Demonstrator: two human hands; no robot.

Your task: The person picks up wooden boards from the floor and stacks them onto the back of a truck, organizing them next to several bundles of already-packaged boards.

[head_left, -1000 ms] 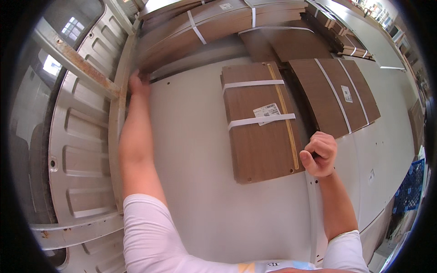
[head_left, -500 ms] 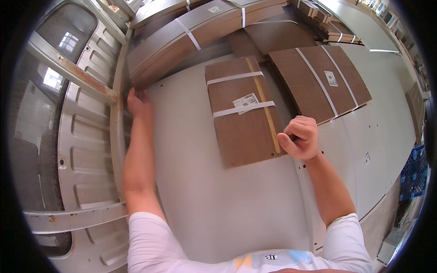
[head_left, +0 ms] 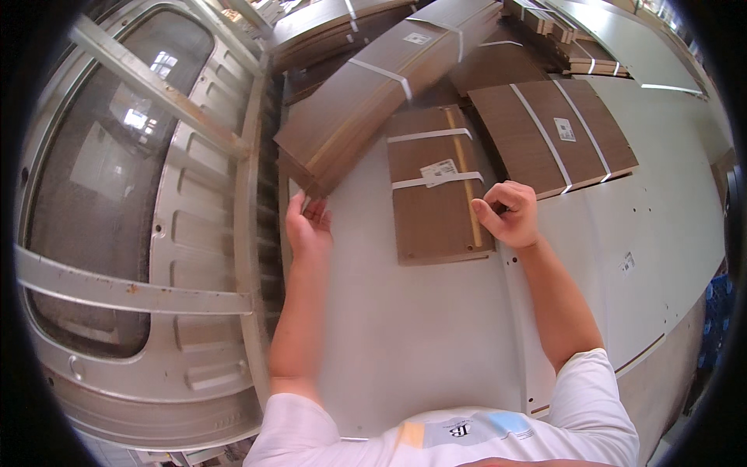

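A long bundle of brown panels [head_left: 362, 105], bound with white straps, lies slantwise across the far part of the white board surface [head_left: 412, 335]. At its near corner is my left hand [head_left: 310, 227], fingers curled against the bundle's lower edge. A smaller brown panel bundle [head_left: 432, 210], with two white straps, a label and a yellow strip along its right side, rests flat in the middle. My right hand [head_left: 513, 214] is loosely closed just beyond that bundle's right edge, thumb toward it. Nothing shows in its fingers.
Right of the middle lies another strapped brown bundle [head_left: 552, 136]. More panel stacks [head_left: 576, 50] stand at the back. A metal vehicle side with a window [head_left: 109, 194] and a rail [head_left: 132, 292] runs along the left. A blue crate [head_left: 712, 319] shows at far right.
The long bundle's near end has swung right and nearer with my left hand, away from the left wall. My right hand keeps nearly the same pose. The view has shifted left.
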